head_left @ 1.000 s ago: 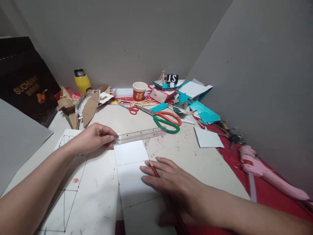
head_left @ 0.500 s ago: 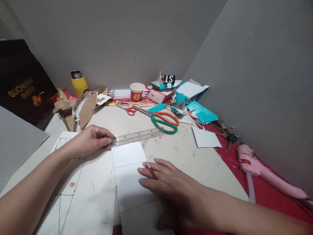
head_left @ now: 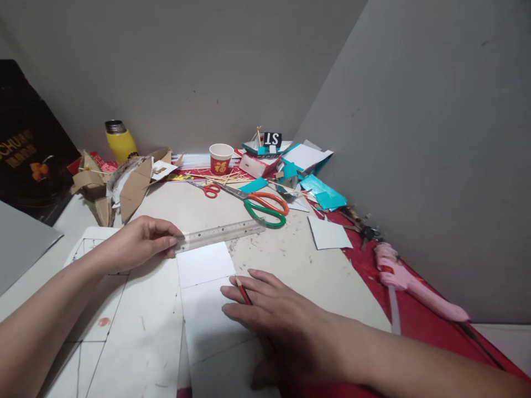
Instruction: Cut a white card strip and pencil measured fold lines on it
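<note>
Since a second ago the view has swung right, so everything sits further left in the picture; the hands have kept their places on the sheet. The left hand (head_left: 139, 241) pinches one end of a clear ruler (head_left: 219, 234) lying along the far edge of a white strip of paper (head_left: 206, 301). The right hand (head_left: 276, 320) lies spread flat on that strip, a red pencil (head_left: 244, 291) tucked between its fingers. Bare tabletop (head_left: 290, 260) lies open just beyond the ruler (scuffed and ink-flecked). Further back are scissors (head_left: 259, 204) and a paper cup (head_left: 220, 158), against grey walls meeting in a corner.
</note>
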{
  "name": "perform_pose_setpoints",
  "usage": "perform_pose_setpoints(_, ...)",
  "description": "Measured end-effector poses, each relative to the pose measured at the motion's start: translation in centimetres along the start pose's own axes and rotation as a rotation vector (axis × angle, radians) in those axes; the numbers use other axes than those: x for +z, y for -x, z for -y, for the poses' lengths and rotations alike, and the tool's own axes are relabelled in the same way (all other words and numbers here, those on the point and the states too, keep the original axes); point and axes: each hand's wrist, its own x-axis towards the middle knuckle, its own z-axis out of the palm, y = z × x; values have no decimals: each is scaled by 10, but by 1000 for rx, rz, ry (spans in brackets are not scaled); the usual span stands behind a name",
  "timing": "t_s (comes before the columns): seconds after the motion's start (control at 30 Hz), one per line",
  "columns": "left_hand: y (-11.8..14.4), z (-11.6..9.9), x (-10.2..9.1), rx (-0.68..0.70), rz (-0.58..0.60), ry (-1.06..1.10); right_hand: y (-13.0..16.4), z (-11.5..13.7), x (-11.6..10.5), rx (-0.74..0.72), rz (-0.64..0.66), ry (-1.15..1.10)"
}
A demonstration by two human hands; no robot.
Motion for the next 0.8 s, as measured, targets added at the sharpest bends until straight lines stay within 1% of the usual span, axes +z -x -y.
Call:
perform_pose_setpoints(0.4,1,2,2,18,12,14,1,-1,0,-31,-1,62)
perform_pose_setpoints(0.6,1,-1,3,-37,-5,48,1,0,-2,-22,22,56)
perform_pose_setpoints(0.8,1,2,3,-44,-23,65,0,1,-1,2,43,48)
